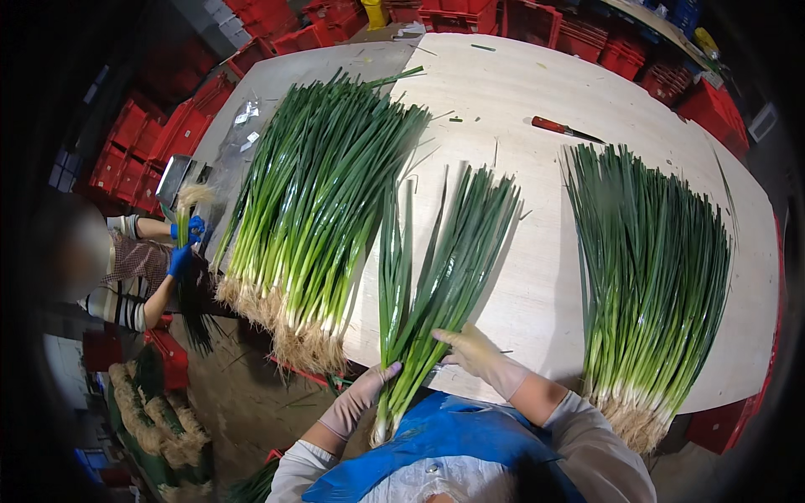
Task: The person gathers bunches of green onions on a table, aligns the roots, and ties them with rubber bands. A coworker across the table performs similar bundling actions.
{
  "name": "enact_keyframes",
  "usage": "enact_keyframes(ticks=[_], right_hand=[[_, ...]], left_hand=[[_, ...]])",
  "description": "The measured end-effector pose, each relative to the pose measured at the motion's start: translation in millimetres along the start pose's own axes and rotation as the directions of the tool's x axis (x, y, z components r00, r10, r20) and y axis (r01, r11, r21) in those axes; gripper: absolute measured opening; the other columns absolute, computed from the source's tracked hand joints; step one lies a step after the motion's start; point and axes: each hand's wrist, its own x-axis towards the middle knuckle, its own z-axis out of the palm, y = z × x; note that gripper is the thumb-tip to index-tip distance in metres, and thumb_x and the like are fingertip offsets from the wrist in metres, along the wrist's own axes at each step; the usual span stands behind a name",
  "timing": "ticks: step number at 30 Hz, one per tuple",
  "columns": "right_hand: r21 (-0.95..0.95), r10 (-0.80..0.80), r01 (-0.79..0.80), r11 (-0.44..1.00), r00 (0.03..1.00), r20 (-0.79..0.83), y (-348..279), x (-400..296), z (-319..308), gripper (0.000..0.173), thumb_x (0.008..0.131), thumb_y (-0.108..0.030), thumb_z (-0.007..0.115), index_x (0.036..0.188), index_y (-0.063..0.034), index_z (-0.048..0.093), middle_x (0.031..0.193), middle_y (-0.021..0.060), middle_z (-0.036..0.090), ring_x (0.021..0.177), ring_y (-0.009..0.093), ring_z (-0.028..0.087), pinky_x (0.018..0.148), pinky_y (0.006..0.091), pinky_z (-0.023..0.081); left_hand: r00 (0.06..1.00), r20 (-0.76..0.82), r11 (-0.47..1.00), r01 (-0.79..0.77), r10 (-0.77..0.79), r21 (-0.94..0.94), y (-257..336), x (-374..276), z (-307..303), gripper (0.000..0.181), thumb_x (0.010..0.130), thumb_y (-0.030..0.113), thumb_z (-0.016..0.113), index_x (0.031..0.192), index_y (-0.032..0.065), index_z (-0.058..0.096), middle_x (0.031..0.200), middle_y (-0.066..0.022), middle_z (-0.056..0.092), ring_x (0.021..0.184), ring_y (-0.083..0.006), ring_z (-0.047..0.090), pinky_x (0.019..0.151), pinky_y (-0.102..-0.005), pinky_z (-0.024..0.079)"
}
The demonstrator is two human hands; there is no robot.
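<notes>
My gloved left hand [368,393] grips the pale lower stalks of a small bunch of long green onions [449,270], whose roots hang over the table's near edge by my blue apron. At the right side of that bunch is my gloved right hand [475,355], its thumb and fingers around some of the stalks. A large pile of green onions [308,214] lies to the left, roots towards me. Another pile [651,289] lies to the right, also roots nearest me. A knife with a red handle [550,124] rests on the pale wooden tabletop [534,82].
At the left, a co-worker's blue-gloved hands [182,251] hold an onion bunch with its roots up. Red plastic crates [182,132] surround the table. Clear plastic wrap [236,135] lies by the left pile. Bundled onions [157,421] are stacked at lower left.
</notes>
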Motion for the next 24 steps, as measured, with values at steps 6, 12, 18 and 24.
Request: enact_keyframes(ticks=[6,12,18,24], right_hand=[[0.037,-0.009,0.009,0.999,1.0,-0.006,0.1,-0.2,-4.1,0.071,0.088,-0.021,0.07,0.145,-0.0034,0.03,0.147,0.0189,0.037,0.139,0.037,0.028,0.107,0.0657,0.027],[0.185,-0.14,0.129,0.974,0.989,0.045,11.9,5.5,-10.6,0.058,0.09,-0.018,0.067,0.138,-0.0044,0.038,0.133,0.0148,0.051,0.123,0.033,0.049,0.102,0.0578,0.039],[0.315,-0.163,0.097,0.944,0.968,0.19,15.4,25.0,-8.6,0.057,0.09,-0.023,0.067,0.137,-0.0025,0.04,0.13,0.0158,0.054,0.119,0.033,0.053,0.103,0.0518,0.041],[0.347,-0.225,0.17,0.922,0.966,0.127,22.4,20.3,0.4,0.048,0.091,-0.011,0.063,0.134,0.0012,0.043,0.125,0.0132,0.056,0.116,0.028,0.054,0.105,0.0443,0.041]], left_hand=[[0.981,0.068,0.982,-0.184,0.181,0.04,6.4,-7.4,16.1,0.068,0.083,0.015,0.069,0.142,-0.0012,0.039,0.133,-0.0122,0.054,0.124,-0.0248,0.05,0.107,-0.0335,0.036],[0.988,0.088,0.985,-0.119,0.13,-0.123,15.5,-20.1,23.5,0.065,0.079,-0.009,0.06,0.141,0.0017,0.042,0.128,-0.0104,0.058,0.117,-0.0201,0.055,0.102,-0.0309,0.042],[0.989,-0.015,0.989,-0.148,0.149,0.023,23.2,-10.9,40.3,0.071,0.082,0.007,0.071,0.144,0.0023,0.036,0.134,-0.0094,0.054,0.122,-0.0196,0.051,0.105,-0.0305,0.038],[0.922,-0.15,0.757,-0.191,0.357,0.625,10.2,-8.9,63.1,0.083,0.078,0.006,0.078,0.146,0.0089,0.032,0.127,-0.0095,0.058,0.117,-0.0184,0.054,0.1,-0.032,0.044]])
